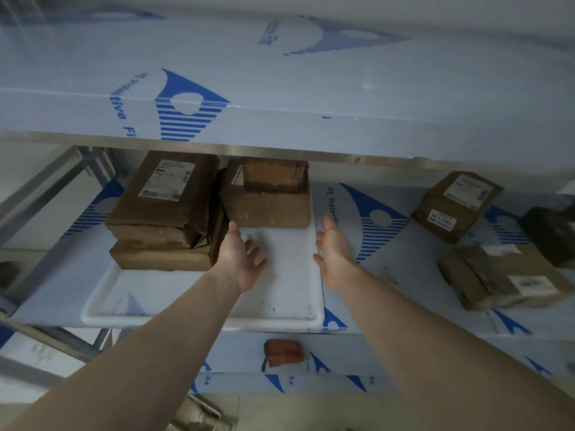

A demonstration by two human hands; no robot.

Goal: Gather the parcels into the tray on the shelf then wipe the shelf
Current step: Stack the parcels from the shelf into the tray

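- The left hand (pixel 241 259) reaches in at the centre of the frame, above the floor of the white tray (pixel 199 318); its grip is wide, fingers spread and holding nothing.
- The right hand (pixel 331 247) is just right of it, over the tray's right rim, palm turned inward, its grip likewise wide and empty.
- The tray lies on the middle shelf (pixel 404 306), which is covered in white film with blue printing.
- In the tray's upper left, a large labelled parcel (pixel 165 197) rests on top of a flatter parcel (pixel 161 258).
- At the tray's back, centre of the frame, a broad brown parcel (pixel 267 209) carries a smaller parcel (pixel 275 177) on top; both hands are just in front of it, apart from it.
- Outside the tray, at the right of the frame, a labelled box (pixel 455 205) sits on the shelf, with a crumpled parcel (pixel 504 275) below it in the frame.
- A dark package (pixel 550 234) sits at the far right edge; it is cut off and blurred, so its shape is hard to tell.
- On the lower shelf, bottom centre, lies an orange cloth (pixel 284 353), possibly folded.
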